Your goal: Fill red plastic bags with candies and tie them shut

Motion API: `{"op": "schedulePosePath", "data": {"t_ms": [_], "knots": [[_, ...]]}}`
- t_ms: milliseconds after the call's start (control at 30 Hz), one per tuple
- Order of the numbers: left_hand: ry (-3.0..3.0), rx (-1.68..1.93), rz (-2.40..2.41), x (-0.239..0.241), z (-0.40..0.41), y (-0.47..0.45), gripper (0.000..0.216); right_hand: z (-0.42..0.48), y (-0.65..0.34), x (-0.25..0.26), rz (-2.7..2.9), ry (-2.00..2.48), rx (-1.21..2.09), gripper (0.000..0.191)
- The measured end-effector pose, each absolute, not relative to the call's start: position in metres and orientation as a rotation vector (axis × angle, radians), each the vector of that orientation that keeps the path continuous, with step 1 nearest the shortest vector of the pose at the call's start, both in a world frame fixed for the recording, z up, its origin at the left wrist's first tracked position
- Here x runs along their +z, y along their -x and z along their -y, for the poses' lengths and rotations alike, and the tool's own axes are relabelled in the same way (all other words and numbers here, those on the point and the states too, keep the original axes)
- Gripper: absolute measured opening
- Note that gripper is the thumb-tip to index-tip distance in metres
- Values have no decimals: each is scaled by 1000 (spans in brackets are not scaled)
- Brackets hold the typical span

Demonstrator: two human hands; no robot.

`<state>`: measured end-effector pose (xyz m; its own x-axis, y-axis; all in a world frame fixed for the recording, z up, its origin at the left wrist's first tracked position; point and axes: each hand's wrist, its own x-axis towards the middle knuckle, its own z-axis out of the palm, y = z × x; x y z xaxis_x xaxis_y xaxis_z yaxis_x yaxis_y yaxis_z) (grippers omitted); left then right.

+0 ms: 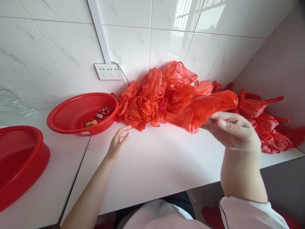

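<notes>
My right hand (pixel 235 130) is closed on a red plastic bag (pixel 202 109), pinching it between thumb and fingers above the table. The bag hangs out to the left, crumpled and partly blurred. Behind it rises a heap of crumpled red plastic bags (pixel 152 86) along the wall. My left hand (pixel 119 140) is open and holds nothing, its thumb apart from the fingers. Its fingertips are close to the heap's front left edge; whether they touch it I cannot tell.
A red mesh basket (pixel 69 111) with a few small wrapped items stands left of the heap. Another red basket (pixel 45 159) is at the far left, near a clear plastic bottle (pixel 17 103). More red bags (pixel 269 122) lie right. A power strip (pixel 109 72) hangs on the wall.
</notes>
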<state>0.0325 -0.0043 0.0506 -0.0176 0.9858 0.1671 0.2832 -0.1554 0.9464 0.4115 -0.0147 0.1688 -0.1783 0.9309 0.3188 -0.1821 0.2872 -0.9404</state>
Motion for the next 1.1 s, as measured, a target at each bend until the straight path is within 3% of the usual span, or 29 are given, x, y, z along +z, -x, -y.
{"op": "schedulePosePath", "data": {"t_ms": [133, 267, 400, 600, 767, 867, 967, 1033, 1100], "knots": [[-1327, 1101, -940, 72, 14, -51, 82, 9, -366, 144, 1376, 579, 1558, 49], [-1020, 899, -650, 73, 22, -67, 89, -4, -322, 109, 1401, 553, 1604, 70], [-1022, 897, -694, 68, 25, -79, 92, -1, -287, 81, 1392, 581, 1564, 61], [-1166, 1132, -1031, 66, 23, -66, 58, 1, -275, 64, 1082, 739, 1542, 32], [-1375, 1519, -1301, 86, 31, -36, 52, -14, -304, 59, 888, 838, 1512, 29], [-1617, 1433, -1496, 102, 42, -32, 50, -21, -318, 50, 986, 986, 1622, 36], [-1822, 1262, -1669, 105, 50, -35, 43, -17, -319, 48, 1214, 1193, 1341, 42], [-1984, 1072, -1711, 96, 50, -36, 25, -5, -312, 55, 1348, 1208, 895, 33], [-2131, 830, -1694, 81, 43, -38, 21, 14, -299, 66, 1531, 1119, 537, 21]]}}
